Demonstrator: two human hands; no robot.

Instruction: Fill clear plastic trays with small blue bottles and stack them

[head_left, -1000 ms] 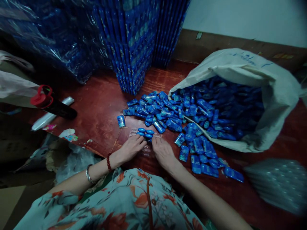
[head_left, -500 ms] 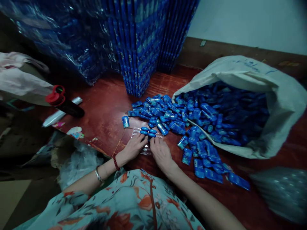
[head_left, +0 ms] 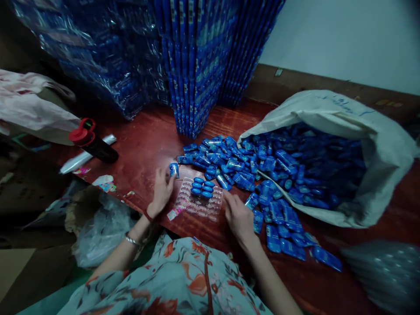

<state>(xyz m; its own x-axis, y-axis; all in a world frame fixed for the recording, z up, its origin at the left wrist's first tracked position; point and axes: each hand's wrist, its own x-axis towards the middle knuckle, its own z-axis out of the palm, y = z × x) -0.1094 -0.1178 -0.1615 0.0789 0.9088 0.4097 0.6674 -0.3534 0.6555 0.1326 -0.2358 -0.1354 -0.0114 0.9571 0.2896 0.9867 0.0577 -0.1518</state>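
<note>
In front of me a clear plastic blister tray (head_left: 215, 210) lies on the table, with several glossy blue capsule-shaped pieces (head_left: 202, 188) in its middle cavities. My left hand (head_left: 162, 190) is left of the tray, thumb and fingers apart. Its fingertips reach a single small blue packet (head_left: 174, 169); whether they grip it I cannot tell. At the tray's right edge is my right hand (head_left: 239, 216), its fingers bent and slightly apart, nothing visible in them. Close beyond it spreads a pile of blue packets (head_left: 243, 175).
A white sack (head_left: 383, 175) full of blue packets lies open at the right. Tall stacks of blue packages (head_left: 193, 78) stand at the back. To the left are a black bottle with a red lid (head_left: 98, 146) and a plastic roll (head_left: 77, 162). Bubble wrap (head_left: 387, 267) lies lower right.
Both hands have moved apart from the middle of the tray, the left toward the lone packet and the right to the tray's edge. More blue pieces now show in the tray.
</note>
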